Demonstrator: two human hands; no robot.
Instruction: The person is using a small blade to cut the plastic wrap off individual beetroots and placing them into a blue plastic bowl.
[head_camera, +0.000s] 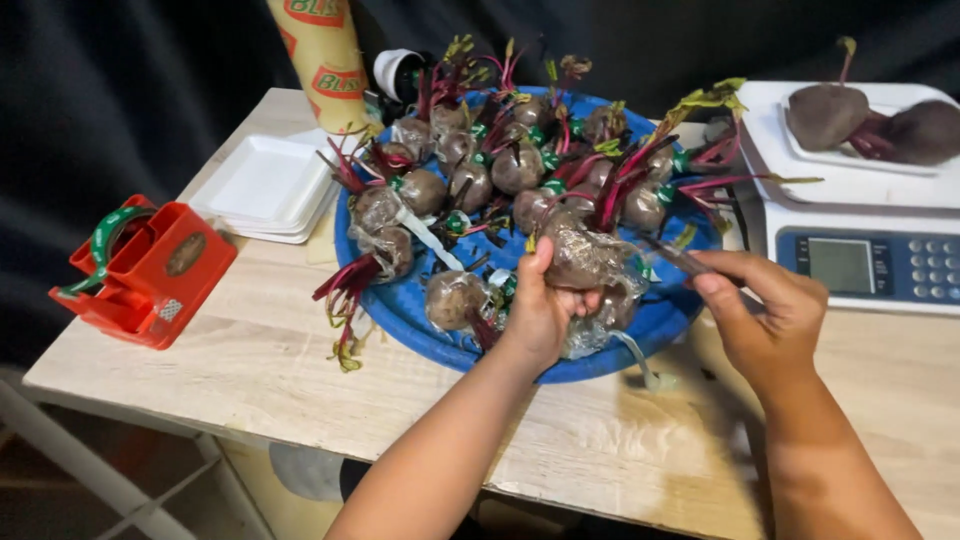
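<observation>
Nearest, a film-wrapped dark beetroot (583, 258) is gripped from below by the raised left hand (537, 312), fingers closed around it. Beside it, the beetroot's reddish stems (672, 254) are pinched by the right hand (768, 312). Both are held over the round blue plastic tray (660, 315). Farther right, two beetroots (870, 122) are seen on a white electronic scale (850, 225).

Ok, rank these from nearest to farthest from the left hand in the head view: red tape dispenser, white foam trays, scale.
1. White foam trays, up and left of the left hand.
2. Scale, far right.
3. Red tape dispenser, at the table's left edge.
</observation>
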